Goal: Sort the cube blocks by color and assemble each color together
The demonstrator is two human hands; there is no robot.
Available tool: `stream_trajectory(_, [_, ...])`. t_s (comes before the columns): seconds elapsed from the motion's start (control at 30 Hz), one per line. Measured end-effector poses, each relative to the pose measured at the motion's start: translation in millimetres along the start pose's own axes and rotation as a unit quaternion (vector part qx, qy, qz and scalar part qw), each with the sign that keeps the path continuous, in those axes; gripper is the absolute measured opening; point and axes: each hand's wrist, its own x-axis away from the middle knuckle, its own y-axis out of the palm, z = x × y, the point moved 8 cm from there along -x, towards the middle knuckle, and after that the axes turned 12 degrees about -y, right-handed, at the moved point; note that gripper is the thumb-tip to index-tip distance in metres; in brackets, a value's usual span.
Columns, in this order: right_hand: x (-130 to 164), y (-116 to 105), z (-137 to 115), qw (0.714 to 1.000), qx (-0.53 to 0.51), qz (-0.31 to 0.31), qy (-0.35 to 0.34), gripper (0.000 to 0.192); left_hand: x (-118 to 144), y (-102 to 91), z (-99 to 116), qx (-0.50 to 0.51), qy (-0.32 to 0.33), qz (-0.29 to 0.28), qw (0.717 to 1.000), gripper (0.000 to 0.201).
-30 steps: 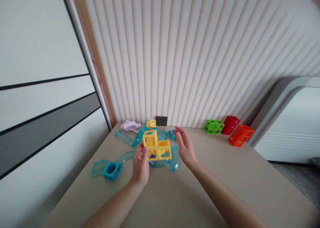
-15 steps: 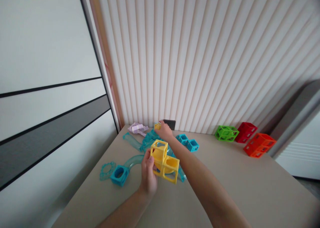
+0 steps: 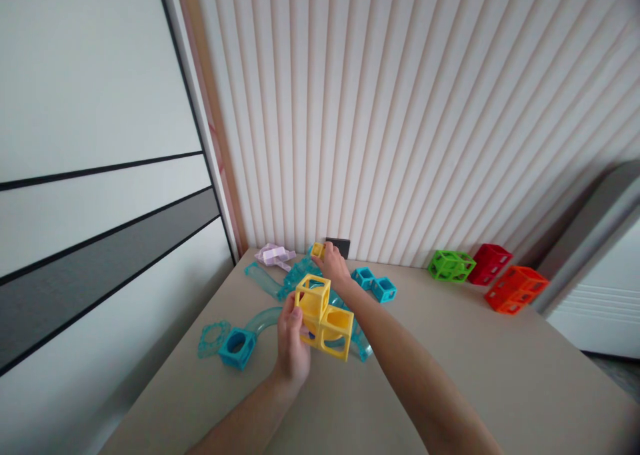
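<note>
left hand [image 3: 294, 338] curled round yellow frame blocks [image 3: 323, 318] | prob light, stiff, bit slick, grab by edges | right hand [image 3: 334, 266] half-curled at small yellow cube [image 3: 318, 250], can't tell if gripping

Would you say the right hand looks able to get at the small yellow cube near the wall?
Likely yes: the right hand is at the small yellow cube, with nothing visible between.

Far yellow cube [image 3: 317, 250] part-hidden, forearms [image 3: 425, 382] cropped
</note>
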Motion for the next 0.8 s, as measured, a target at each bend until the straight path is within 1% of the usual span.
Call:
stream_trajectory(0.1, [0,-3,-2,1.000,0.004,0.010,-0.006,0.034,0,-1.4,-2,-0.019,0.005,0.002,1.000,0.040])
stream_trajectory(0.2, [1,-8,-2,0.999,0.007,0.027,-0.016,0.033,0,-3.1,-3,-0.024,0.004,0.008,1.000,0.041])
stream_trajectory(0.3, [3,-19,-3,0.998,0.003,0.056,-0.031,0.034,0,-2.4,-5,-0.019,0.001,0.000,1.000,0.040])
stream_trajectory(0.37, [5,-29,-5,0.996,-0.001,0.081,-0.034,0.039,0,-2.1,-7,-0.019,-0.003,-0.003,1.000,0.040])
stream_trajectory(0.43, [9,-41,-4,0.991,-0.043,0.121,-0.025,0.048,0,-1.2,-9,-0.016,-0.008,-0.011,1.000,0.040])
stream_trajectory(0.5, [17,-54,-1,0.974,-0.142,0.177,-0.017,0.053,0,0.4,-10,-0.013,-0.011,-0.022,1.000,0.041])
stream_trajectory(0.57, [30,-66,5,0.935,-0.270,0.228,-0.018,0.053,1,2.4,-10,-0.020,-0.010,-0.029,0.999,0.040])
stream_trajectory(0.6, [38,-70,10,0.916,-0.320,0.241,-0.020,0.054,2,3.8,-9,-0.028,-0.008,-0.032,0.999,0.041])
stream_trajectory(0.63, [48,-73,16,0.900,-0.358,0.249,-0.020,0.057,3,5.9,-9,-0.037,-0.007,-0.036,0.999,0.041])
stream_trajectory(0.67, [60,-76,22,0.890,-0.380,0.252,-0.016,0.060,5,8.5,-8,-0.046,-0.006,-0.042,0.998,0.041])
stream_trajectory(0.8, [118,-88,58,0.885,-0.380,0.270,0.015,0.067,15,21.3,-8,-0.070,-0.008,-0.078,0.994,0.045])
